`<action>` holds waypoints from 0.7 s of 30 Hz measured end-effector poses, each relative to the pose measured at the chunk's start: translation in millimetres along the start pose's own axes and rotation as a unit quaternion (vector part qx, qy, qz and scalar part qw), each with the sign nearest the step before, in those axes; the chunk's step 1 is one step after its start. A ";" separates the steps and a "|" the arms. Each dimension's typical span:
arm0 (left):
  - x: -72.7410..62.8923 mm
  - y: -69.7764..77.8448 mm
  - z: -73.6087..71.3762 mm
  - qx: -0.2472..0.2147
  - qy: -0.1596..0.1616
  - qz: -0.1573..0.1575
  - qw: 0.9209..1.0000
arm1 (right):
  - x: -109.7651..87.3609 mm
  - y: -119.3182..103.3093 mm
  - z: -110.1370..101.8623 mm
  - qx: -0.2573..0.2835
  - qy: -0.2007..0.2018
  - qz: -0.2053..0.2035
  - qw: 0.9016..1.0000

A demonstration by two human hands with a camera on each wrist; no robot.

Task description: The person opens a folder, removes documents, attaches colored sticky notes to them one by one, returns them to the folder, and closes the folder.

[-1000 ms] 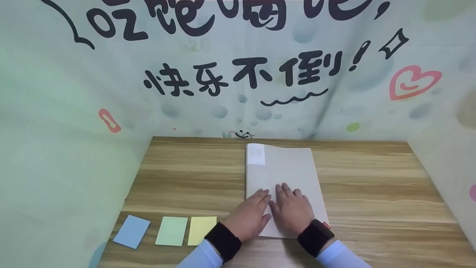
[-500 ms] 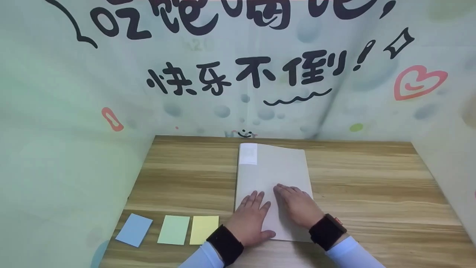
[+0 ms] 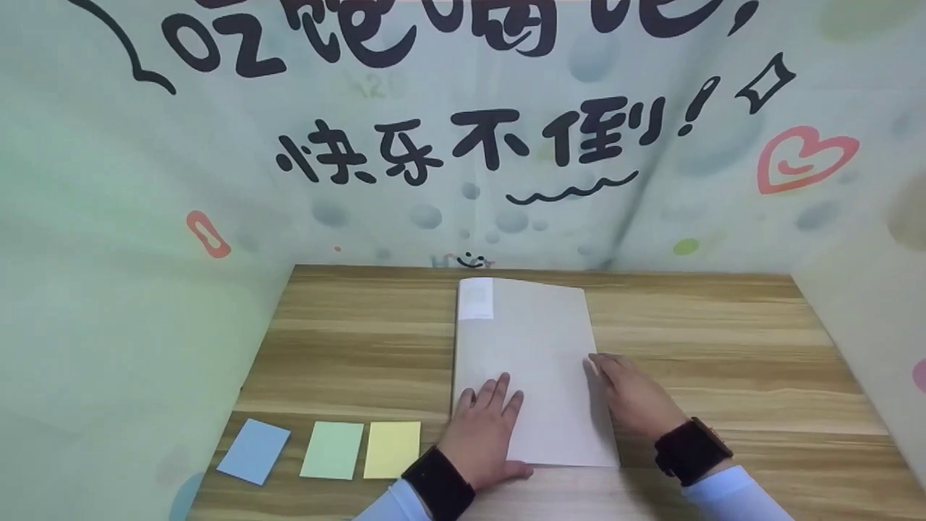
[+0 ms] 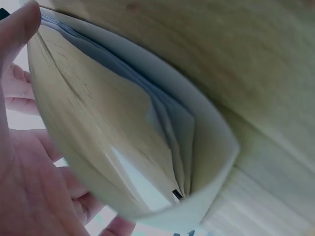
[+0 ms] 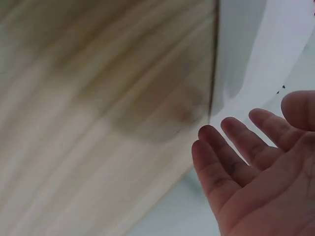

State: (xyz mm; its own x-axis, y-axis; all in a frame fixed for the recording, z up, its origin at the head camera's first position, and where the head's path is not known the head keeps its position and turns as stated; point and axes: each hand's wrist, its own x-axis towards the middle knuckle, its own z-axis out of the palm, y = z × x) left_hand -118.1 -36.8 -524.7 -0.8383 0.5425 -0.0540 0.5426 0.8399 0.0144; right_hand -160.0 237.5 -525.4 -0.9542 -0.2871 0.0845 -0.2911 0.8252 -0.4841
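Note:
A pale folder [image 3: 535,325] lies on the wooden table with a white label [image 3: 476,298] at its upper left corner. Fingers spread, my left hand [image 3: 481,438] rests on the cover's lower left part, its thumb at the bottom edge. That edge bulges in the left wrist view, showing several loose inner sheets [image 4: 162,118] between the covers. At the right edge of the folder is my right hand [image 3: 644,401], fingertips overlapping the border. In the right wrist view its fingers [image 5: 236,172] are slightly bent beside the folder's edge, holding nothing.
To the left of the folder are a blue sticky note pad [image 3: 253,451], a green one [image 3: 332,450] and a yellow one [image 3: 391,445]. A printed cloth wall [image 3: 405,239] stands behind the table [image 3: 723,347], with cloth sides left and right.
My right hand has slid from the middle of the cover to its right edge. My left hand has spread its fingers, and the folder has shifted a little left.

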 end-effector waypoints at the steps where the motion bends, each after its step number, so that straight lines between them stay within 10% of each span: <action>1: -0.9 0.3 -0.9 -0.003 0.003 0.001 1.000 | -1.8 3.2 -0.9 0.013 0.002 0.012 1.000; 18: -23.6 -3.8 -5.2 -0.006 0.054 0.032 0.998 | -4.0 17.0 0.5 0.100 0.029 0.095 0.990; 21: -26.0 -4.7 -4.1 -0.012 0.054 0.034 0.998 | -6.2 13.6 8.1 0.117 0.017 0.052 0.992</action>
State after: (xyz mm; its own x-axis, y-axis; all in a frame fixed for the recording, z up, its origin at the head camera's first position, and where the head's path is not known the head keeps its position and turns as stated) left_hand -99.1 -54.8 -519.2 -0.8014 0.5955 0.0557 0.5977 0.8008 0.0379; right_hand -157.4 246.6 -539.6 -0.9812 -0.1859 0.0511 -0.1705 0.7129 -0.6802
